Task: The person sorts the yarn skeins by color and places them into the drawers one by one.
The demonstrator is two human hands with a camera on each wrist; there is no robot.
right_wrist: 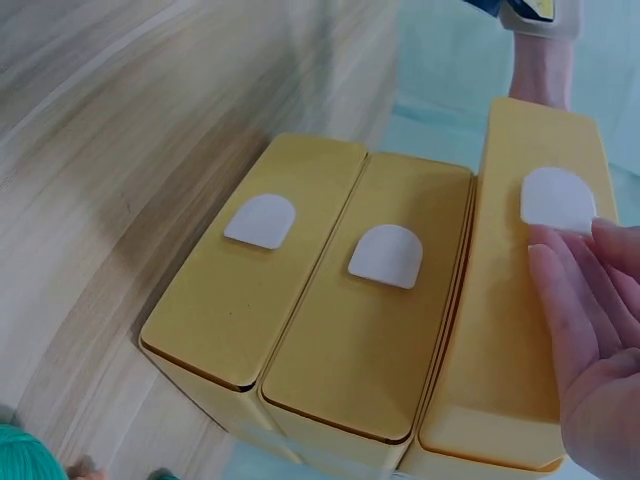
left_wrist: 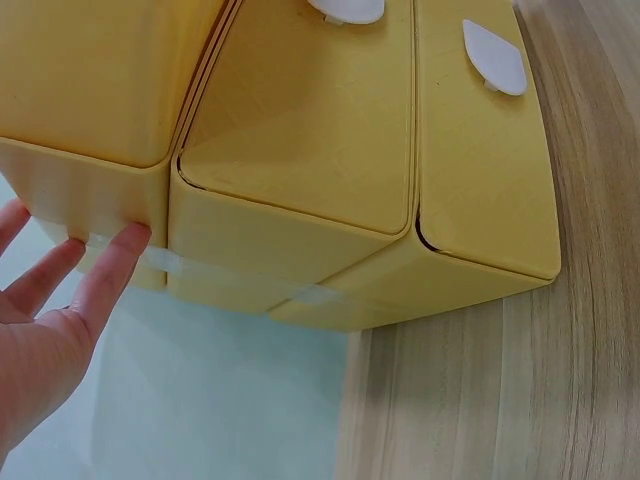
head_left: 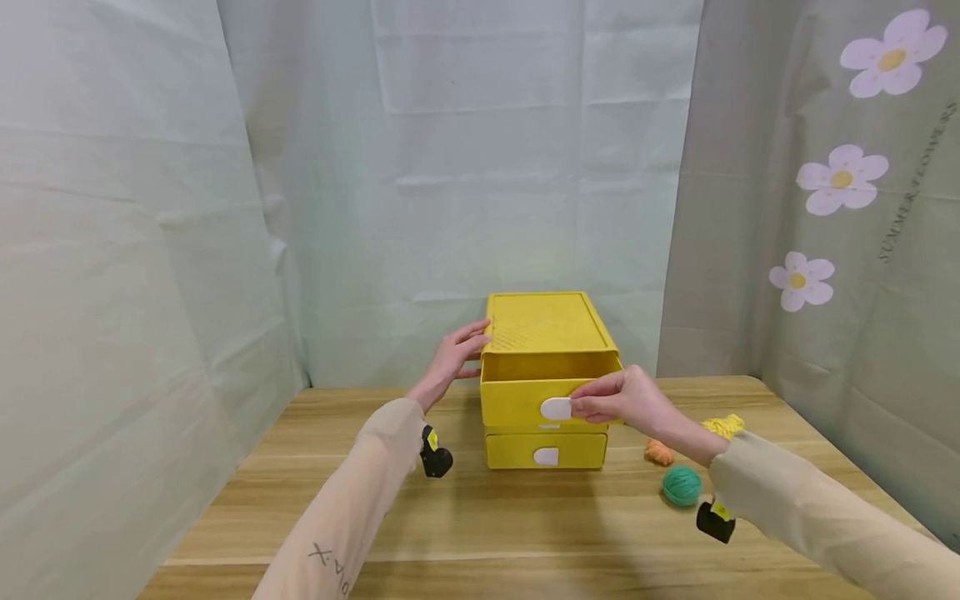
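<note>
A yellow drawer cabinet (head_left: 551, 321) with three stacked drawers stands on the wooden table. Its top drawer (head_left: 517, 402) is pulled partway out, and the part of its inside that shows holds nothing. My right hand (head_left: 628, 402) pinches the white tab handle (right_wrist: 558, 198) of that drawer between thumb and fingers. On the cabinet's left side, my left hand (head_left: 455, 354) rests extended fingertips (left_wrist: 128, 240) against the wall near the top. The middle drawer (right_wrist: 370, 310) and bottom drawer (right_wrist: 255, 270) are closed, each with its own white tab.
Right of the cabinet lie a green yarn ball (head_left: 682, 486), an orange yarn bundle (head_left: 658, 452) and a yellow yarn bundle (head_left: 723, 426), partly behind my right forearm. A pale curtain (head_left: 525, 167) hangs behind the table (head_left: 450, 533), and more fabric hangs at both sides.
</note>
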